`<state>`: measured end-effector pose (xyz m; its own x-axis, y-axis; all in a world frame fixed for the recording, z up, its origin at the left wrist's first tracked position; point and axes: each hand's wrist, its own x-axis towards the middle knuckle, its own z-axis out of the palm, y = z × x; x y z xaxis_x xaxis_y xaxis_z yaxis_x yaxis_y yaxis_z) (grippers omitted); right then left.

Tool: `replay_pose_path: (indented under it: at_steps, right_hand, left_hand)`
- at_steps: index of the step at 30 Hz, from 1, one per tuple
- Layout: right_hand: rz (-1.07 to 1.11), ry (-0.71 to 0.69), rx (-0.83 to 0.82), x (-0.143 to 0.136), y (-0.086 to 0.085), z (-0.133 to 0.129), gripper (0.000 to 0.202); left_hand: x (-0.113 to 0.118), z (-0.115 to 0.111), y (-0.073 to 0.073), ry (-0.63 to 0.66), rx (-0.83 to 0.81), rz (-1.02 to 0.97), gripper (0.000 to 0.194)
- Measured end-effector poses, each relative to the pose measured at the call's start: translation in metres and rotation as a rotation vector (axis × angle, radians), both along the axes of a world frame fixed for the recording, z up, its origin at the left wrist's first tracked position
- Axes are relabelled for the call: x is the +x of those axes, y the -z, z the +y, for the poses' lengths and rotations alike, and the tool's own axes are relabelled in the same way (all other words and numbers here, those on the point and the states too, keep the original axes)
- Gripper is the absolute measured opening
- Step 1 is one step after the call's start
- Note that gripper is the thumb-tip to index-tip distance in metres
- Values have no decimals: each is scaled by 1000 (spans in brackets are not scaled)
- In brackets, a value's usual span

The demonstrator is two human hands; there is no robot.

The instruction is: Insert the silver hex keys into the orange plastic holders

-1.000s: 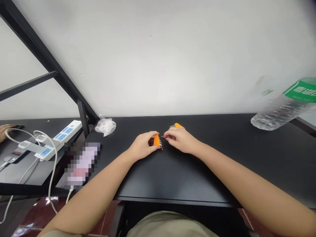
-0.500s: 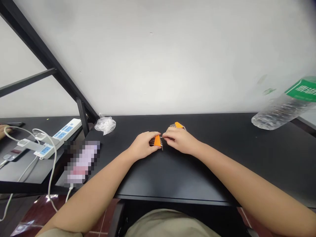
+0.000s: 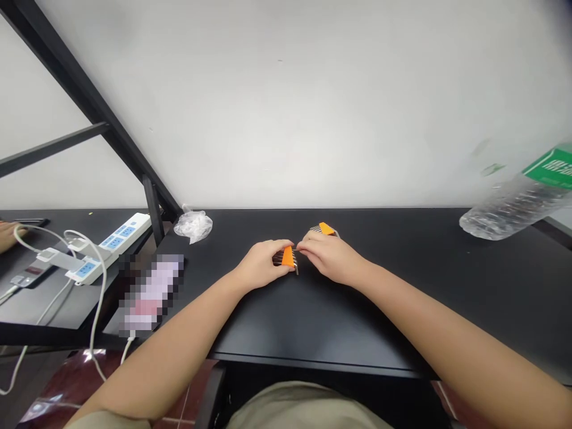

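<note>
My left hand (image 3: 261, 264) is closed around an orange hex key holder (image 3: 288, 257), thumb on its near end and fingers on the far end. Several metal hex keys stick out of both sides of it, their bent ends to the right. Just to the right, my right hand (image 3: 333, 253) pinches a thin metal hex key (image 3: 298, 249) at the holder's far right corner; most of that key is hidden by the fingers. Behind my right hand lies a second orange hex key holder (image 3: 326, 228) with keys, partly covered by the hand.
A crumpled clear plastic bag (image 3: 193, 225) lies at the back left of the black table (image 3: 277, 322). A blurred-out phone (image 3: 154, 295) with a cable and a white power strip (image 3: 114, 244) are at left. One person's hand (image 3: 6, 235) shows far left. A plastic bottle (image 3: 504, 208) stands right.
The view has shifted slightly. Both hands stay close together at the orange holder, with the right fingers still at its far right corner.
</note>
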<state>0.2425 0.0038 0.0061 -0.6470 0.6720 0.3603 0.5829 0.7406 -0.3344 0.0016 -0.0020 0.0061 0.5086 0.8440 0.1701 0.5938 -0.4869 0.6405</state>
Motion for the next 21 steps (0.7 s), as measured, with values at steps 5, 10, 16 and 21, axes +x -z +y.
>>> replay_pose_path:
  at_steps: [5,10,16,21]
  right_hand:
    - [-7,8,28,2,0,1,26]
    - [-34,-20,47,1,3,1,27]
    - [-98,-53,93,-5,6,-2,28]
    - [157,-52,-123,-6,3,1,13]
  left_hand:
    - [-1,0,2,-2,-5,-22,46]
    - [1,0,0,-2,-10,-16,43]
    - [2,-3,-6,61,-11,-2,33]
    - [1,-3,-4,105,-67,-77,30]
